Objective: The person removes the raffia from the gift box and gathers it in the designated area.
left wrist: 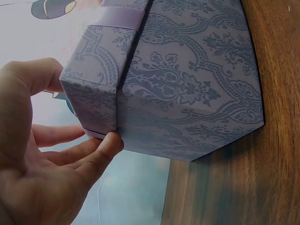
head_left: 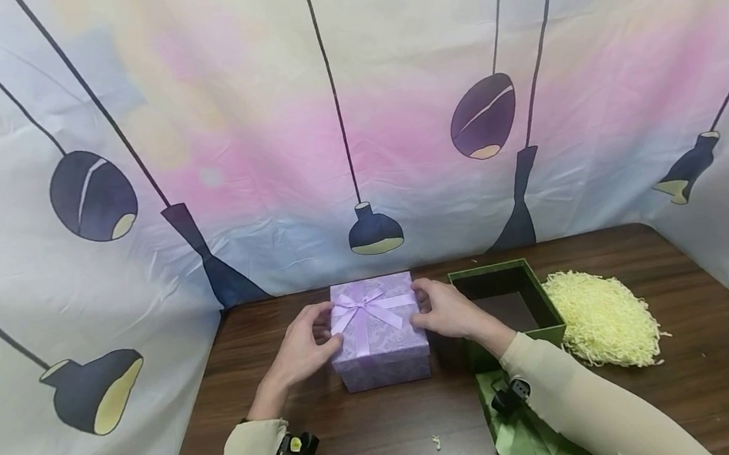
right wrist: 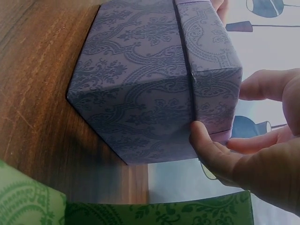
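Note:
A lilac patterned gift box (head_left: 382, 353) with a satin bow (head_left: 363, 307) on its lid stands on the brown table (head_left: 365, 429) near the back. My left hand (head_left: 307, 344) grips the lid's left edge and my right hand (head_left: 439, 310) grips its right edge. The left wrist view has the thumb (left wrist: 110, 143) under the rim of the lid (left wrist: 93, 70) at a corner, with the fingers over the top. On the other side, the right wrist view shows my right thumb (right wrist: 206, 145) against the lid (right wrist: 211, 56) rim the same way. The lid sits on the box.
An open dark green box (head_left: 499, 268) stands just right of the lilac one, my right forearm passing over it. Pale yellow shredded paper (head_left: 601, 315) is heaped further right. A green patterned lid with ribbon (head_left: 528, 445) lies at the front edge. A printed cloth backdrop (head_left: 347, 105) hangs behind.

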Tool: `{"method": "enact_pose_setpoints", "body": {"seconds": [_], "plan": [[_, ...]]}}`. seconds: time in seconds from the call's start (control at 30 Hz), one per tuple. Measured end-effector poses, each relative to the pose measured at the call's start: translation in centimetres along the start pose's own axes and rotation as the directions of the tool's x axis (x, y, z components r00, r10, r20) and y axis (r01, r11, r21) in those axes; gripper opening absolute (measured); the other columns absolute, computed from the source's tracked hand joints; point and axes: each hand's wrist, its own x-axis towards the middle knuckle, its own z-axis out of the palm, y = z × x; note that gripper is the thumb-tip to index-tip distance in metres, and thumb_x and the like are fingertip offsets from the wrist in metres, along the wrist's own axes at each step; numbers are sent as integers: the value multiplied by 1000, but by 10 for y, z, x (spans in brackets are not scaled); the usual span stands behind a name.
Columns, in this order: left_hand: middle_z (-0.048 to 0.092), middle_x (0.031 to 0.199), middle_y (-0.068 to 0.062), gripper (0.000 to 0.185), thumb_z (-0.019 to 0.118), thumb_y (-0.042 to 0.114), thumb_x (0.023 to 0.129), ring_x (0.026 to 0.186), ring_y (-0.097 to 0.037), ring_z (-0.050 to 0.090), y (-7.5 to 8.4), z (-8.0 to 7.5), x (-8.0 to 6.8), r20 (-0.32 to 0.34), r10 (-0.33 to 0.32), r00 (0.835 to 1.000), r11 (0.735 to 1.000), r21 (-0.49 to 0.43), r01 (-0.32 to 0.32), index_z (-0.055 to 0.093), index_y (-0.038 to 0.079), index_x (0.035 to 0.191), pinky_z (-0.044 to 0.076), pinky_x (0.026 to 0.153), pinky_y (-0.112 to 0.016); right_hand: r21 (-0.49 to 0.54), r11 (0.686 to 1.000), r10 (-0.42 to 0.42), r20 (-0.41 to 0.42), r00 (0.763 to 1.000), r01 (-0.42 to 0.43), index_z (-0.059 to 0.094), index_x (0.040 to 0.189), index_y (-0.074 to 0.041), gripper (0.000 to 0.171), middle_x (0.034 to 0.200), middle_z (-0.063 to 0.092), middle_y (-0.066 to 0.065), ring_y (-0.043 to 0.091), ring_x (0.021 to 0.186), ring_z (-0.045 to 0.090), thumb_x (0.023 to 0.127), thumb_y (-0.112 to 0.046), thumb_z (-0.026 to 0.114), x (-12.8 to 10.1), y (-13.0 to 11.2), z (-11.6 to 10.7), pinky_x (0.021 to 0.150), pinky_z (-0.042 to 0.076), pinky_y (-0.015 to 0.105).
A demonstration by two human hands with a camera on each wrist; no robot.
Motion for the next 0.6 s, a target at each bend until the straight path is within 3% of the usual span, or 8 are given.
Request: {"method": "enact_pose_setpoints", "body": {"seconds": [0.6], "plan": [[58, 114, -17, 54, 71, 3, 78, 91, -24, 65, 7, -4, -3, -12, -12, 1000, 1000, -5, 12, 55, -3, 129, 56, 83, -37, 4, 1000, -15, -7, 1000, 15, 54, 129, 7, 58, 107, 67, 15, 23, 94, 64, 79, -16, 71, -3, -8, -6, 87, 53, 41]]}}
